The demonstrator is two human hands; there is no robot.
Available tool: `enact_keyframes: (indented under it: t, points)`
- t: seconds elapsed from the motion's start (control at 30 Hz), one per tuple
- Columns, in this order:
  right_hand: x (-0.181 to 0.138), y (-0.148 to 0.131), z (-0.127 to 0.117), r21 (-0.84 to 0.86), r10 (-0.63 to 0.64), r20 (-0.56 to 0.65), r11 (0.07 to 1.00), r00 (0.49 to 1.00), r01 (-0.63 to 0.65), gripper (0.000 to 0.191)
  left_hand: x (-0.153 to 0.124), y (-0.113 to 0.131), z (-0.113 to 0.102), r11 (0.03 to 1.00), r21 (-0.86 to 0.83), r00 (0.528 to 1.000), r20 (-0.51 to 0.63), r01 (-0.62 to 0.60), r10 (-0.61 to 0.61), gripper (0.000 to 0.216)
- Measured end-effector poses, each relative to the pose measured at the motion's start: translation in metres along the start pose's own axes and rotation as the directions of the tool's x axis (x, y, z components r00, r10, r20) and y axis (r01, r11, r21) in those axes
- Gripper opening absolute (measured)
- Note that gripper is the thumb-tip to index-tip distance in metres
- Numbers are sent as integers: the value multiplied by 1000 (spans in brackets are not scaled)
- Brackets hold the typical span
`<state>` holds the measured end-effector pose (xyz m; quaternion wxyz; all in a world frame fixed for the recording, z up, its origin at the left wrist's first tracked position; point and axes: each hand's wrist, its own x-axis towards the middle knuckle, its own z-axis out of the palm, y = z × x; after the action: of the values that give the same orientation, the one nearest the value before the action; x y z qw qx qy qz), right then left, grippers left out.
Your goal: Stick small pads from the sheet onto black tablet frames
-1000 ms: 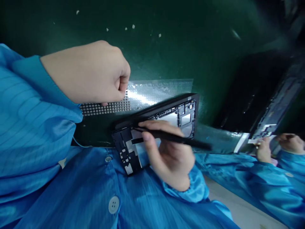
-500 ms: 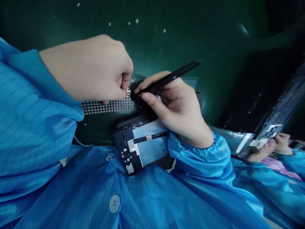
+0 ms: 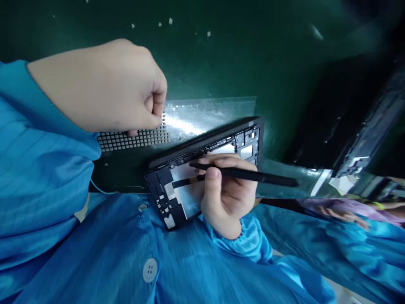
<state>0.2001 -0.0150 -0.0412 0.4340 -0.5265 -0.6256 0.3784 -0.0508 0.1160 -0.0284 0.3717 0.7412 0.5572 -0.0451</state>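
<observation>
My left hand (image 3: 110, 88) is closed in a pinch at the edge of a clear sheet (image 3: 218, 107), beside its grid of small grey square pads (image 3: 136, 140). In my right hand (image 3: 229, 194) are slim black tweezers (image 3: 265, 176), held like a pen with the tip pointing left. Under that hand lies an opened tablet-like device (image 3: 190, 198), with black inner parts and a pale blue panel. The tweezers' tip is over its upper edge area; whether it touches, or holds a pad, I cannot tell.
Several small pale bits (image 3: 171, 20) lie scattered on the green tabletop (image 3: 221, 63). Dark panels (image 3: 335, 114) stand at the right. A co-worker's hand (image 3: 344, 216) and blue sleeve show at the lower right.
My right hand has moved down from the pad sheet to the device, and the tweezers have swung to point left over it. My left hand keeps its pinch on the sheet.
</observation>
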Motion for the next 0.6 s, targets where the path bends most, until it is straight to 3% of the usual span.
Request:
enact_keyframes:
  t: [0.1,0.23,0.37,0.5,0.6]
  points:
    - [-5,6,7,-25,-104,16,994,994,104,19,2,-2,2,1000,-7,1000,-1,-11,11,18]
    - [-1,4,9,-91,-126,24,988,992,128,21,3,-6,2,996,-85,1000,6,0,1,8]
    - [2,-8,0,-176,-142,142,970,980,166,30,2,-9,3,997,-79,1000,16,7,-6,14]
    - [38,-16,-10,-184,-103,278,970,955,159,22,2,-6,0,999,-21,999,9,-42,43,32]
    - [82,-8,-9,-106,-124,454,976,882,192,10,1,-4,-3,995,-13,995,11,-98,98,54]
